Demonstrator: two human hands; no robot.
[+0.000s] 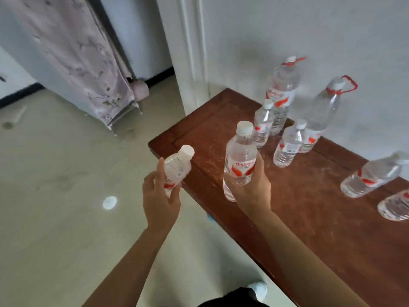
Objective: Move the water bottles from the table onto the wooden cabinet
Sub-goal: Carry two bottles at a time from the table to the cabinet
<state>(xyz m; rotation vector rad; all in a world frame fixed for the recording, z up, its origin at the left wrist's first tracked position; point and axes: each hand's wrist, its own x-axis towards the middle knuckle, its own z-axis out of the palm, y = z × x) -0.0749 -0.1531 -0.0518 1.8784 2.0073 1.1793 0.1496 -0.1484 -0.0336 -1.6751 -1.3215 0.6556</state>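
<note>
My left hand (159, 196) grips a small clear water bottle (177, 167) with a white cap and red label, held over the floor just left of the cabinet's corner. My right hand (252, 187) grips a second small bottle (240, 160), upright above the near left part of the reddish-brown wooden cabinet (309, 218). On the cabinet top stand two small bottles (262, 125) (287, 145) and, behind them by the wall, two large bottles with red carry handles (282, 89) (321, 114). Two more small bottles (371, 173) (396, 207) stand at the right edge.
A white wall runs behind the cabinet, with a white door frame (192, 52) at its left end. To the left is bare pale floor (66, 196), a fabric-covered rack (88, 63) on thin metal legs, and a bright spot of light on the floor.
</note>
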